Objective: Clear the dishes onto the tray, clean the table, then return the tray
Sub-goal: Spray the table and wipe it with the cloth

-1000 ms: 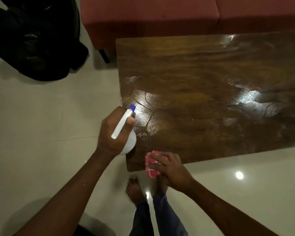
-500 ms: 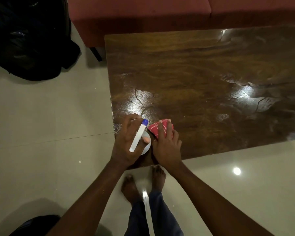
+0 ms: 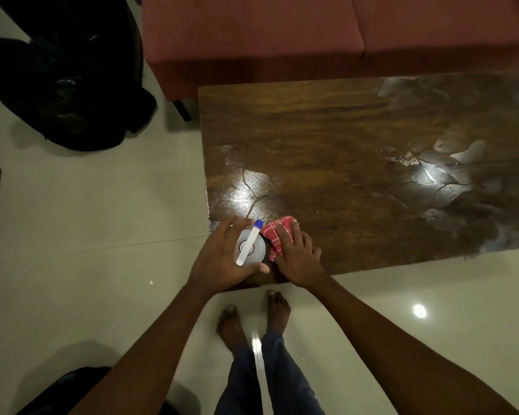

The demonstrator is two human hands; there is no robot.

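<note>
At near-left corner of the surface: spray bottle is gripped by curled left hand fingers; red checked cloth is pressed flat under right hand, fingers spread (wet streaks glisten farther out). Red sofa is seen beyond.

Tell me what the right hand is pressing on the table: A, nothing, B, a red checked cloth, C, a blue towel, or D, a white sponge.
B: the right hand lies flat on a red checked cloth at the near corner of the wooden table.
</note>
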